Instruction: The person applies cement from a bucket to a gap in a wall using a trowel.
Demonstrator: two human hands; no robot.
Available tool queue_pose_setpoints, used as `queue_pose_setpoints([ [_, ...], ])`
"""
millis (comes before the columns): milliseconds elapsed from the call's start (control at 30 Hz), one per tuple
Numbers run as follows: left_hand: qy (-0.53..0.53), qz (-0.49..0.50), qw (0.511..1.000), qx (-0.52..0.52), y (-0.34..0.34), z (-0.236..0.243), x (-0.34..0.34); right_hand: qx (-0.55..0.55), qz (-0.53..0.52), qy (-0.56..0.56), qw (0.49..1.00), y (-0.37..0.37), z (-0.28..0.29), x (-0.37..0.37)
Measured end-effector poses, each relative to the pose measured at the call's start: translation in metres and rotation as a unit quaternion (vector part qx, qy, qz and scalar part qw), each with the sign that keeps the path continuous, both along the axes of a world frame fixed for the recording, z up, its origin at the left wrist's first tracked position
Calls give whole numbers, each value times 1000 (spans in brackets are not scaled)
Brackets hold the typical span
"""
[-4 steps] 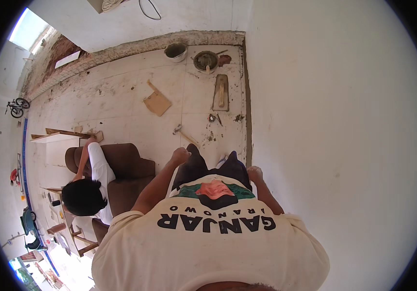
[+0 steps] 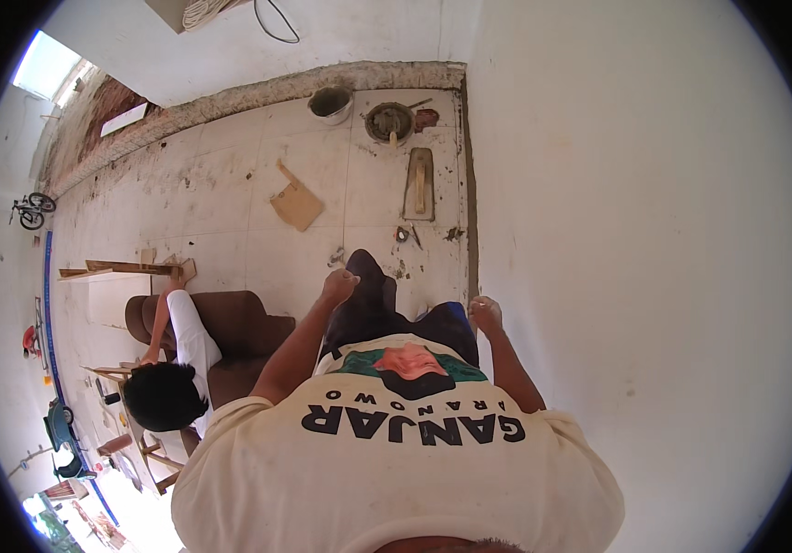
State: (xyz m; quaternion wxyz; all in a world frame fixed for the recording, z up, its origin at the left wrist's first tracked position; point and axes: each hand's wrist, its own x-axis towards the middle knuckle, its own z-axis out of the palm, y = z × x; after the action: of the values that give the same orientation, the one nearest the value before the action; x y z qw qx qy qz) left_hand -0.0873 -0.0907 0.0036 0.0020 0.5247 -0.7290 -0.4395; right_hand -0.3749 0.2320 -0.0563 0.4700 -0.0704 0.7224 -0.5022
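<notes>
My left hand (image 2: 341, 286) hangs with curled fingers over my left knee (image 2: 370, 269), and no object shows in it. On the other side my right hand (image 2: 485, 314), whitish as if dusty, is loosely closed beside my right thigh, near the white wall (image 2: 617, 276); nothing shows in it either. Past my knee, part of a hammer (image 2: 338, 256) lies on the floor, its handle hidden by my leg. Farther off lies a rectangular plastering float (image 2: 420, 184) with a long handle. A small roundish object (image 2: 402, 234) sits between it and me.
A round basin of grey mortar (image 2: 383, 118) and a bucket (image 2: 330, 107) stand near the far wall. Torn cardboard (image 2: 296, 205) lies on the tiles. To the left, a person in white (image 2: 195, 336) sits on a brown sofa (image 2: 246, 318), holding a wooden frame (image 2: 133, 268).
My left knee has come forward and covers the hammer's handle. Both my hands have risen a little in the picture. The view has shifted slightly.
</notes>
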Motion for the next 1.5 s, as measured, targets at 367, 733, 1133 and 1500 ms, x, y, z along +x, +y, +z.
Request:
queue_pose_setpoints([
  [367, -201, -350, 913, -61, -301, -125, -194, 80, -248, -31, 965, -73, -59, -2],
  [733, -190, -224, 954, -59, -518, -212, -385, 217, -398, -112, 884, -107, -76, 73],
  [1133, -86, -95, 975, -179, -754, -445, -524, 354, -389, 93, 845, -58, -459, 117],
  [1500, 99, 190, 958, -191, -736, -524, -513, 441, -414, 79, 793, -88, -525, 188],
])
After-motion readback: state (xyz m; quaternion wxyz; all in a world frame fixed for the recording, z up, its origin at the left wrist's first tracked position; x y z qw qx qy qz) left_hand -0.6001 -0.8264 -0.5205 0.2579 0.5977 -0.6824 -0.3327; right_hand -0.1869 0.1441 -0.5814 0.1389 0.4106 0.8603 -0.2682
